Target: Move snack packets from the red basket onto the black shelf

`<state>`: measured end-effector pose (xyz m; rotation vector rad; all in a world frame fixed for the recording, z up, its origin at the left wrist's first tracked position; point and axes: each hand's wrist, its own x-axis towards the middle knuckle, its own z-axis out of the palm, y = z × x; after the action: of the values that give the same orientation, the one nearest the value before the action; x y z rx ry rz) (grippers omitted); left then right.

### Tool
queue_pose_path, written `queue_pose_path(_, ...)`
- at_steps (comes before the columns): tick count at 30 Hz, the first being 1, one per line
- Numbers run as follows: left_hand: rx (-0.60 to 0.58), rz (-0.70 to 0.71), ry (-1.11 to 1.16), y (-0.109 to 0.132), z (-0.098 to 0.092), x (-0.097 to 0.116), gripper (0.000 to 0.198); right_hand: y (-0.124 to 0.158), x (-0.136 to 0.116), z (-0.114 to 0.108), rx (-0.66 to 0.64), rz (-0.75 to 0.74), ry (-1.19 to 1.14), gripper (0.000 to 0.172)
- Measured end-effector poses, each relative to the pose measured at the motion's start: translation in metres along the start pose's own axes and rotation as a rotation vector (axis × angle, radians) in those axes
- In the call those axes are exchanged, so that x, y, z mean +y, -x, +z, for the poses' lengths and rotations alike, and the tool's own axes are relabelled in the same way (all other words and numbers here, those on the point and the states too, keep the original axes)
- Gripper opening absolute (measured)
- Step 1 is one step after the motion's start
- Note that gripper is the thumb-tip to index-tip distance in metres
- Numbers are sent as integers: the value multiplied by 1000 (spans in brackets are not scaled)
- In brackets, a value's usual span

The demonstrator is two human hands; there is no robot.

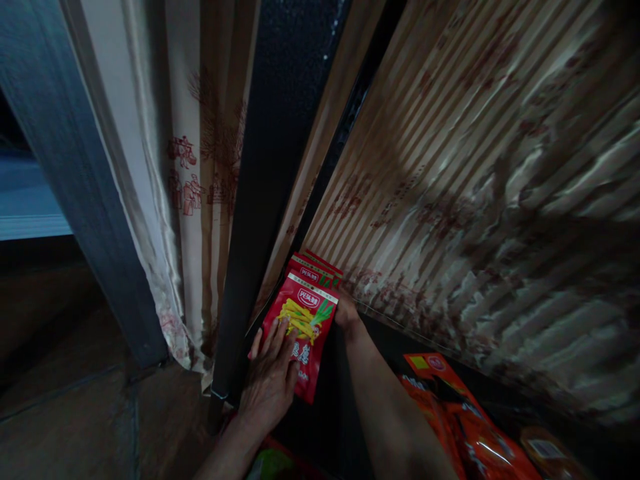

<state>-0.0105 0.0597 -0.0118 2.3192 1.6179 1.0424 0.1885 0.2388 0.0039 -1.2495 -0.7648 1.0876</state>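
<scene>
A red snack packet [320,320] with a picture of yellow strips and green leaves leans in the shelf corner. Behind its top edge, more packets [309,270] of the same red kind show. My left hand [270,377] lies on the front of the foremost packet, fingers spread flat across its lower left part. At the right edge of the stack, my right hand [346,312] grips the packets, its fingertips hidden behind them.
Orange snack packets [475,427] lie on the dark shelf to the right. A black post [275,133] stands left of the corner. Printed curtain cloth [450,133] hangs behind the shelf, and more cloth [185,200] hangs left of the post. Tiled floor [75,413] shows at lower left.
</scene>
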Motion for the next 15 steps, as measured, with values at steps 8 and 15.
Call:
queue_pose_path(8, 10, 10, 24, 1, 2, -2, 53, 9, -9, -1, -175, 97, -42, 33)
queue_pose_path(15, 6, 10, 7, 1, 1, -1, 51, 25, -15, 10, -145, 117, 32, 45)
